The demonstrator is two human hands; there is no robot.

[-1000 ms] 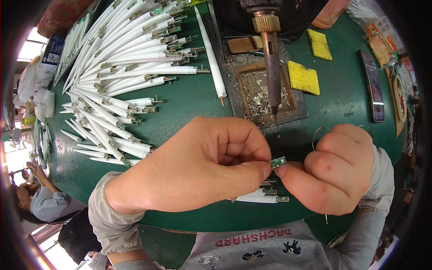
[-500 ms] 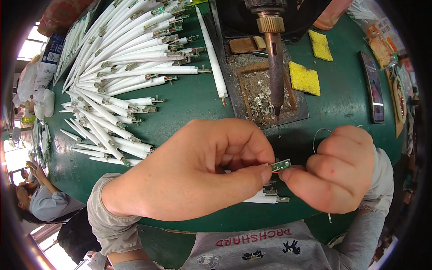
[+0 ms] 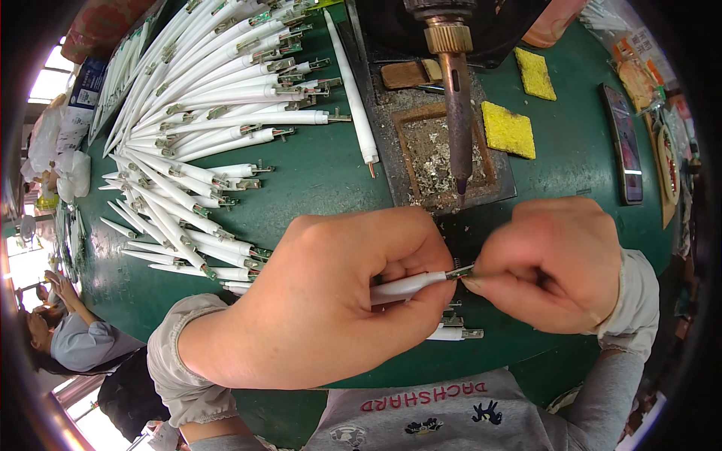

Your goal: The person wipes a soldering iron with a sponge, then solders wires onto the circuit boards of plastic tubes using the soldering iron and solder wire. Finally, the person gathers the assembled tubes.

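Observation:
A white pen-shaped tube (image 3: 410, 287) lies in the closed fingers of my left hand (image 3: 323, 301), its tip pointing right. From that tip sticks a small green circuit board (image 3: 459, 273) with a little spring beside it. My right hand (image 3: 553, 263), slightly blurred, pinches the board's outer end between thumb and forefinger. Just above both hands, a soldering iron (image 3: 457, 113) hangs tip down over a solder-spattered tray (image 3: 489, 192). Under my left hand, more white tubes (image 3: 451, 332) with metal-ended boards are partly hidden.
Many white pen-shaped tubes (image 3: 226, 98) fan across the green table (image 3: 316, 177) at left; one tube (image 3: 350, 94) lies apart. Yellow sponges (image 3: 508, 130) sit right of the tray. A phone (image 3: 623, 144) and plastic bags (image 3: 639, 60) are farther right. Another person (image 3: 86, 331) sits at far left.
My left hand has turned, so the white tube now shows between its fingers. My right hand has shifted up and left a little, and the thin wire beside it is out of sight.

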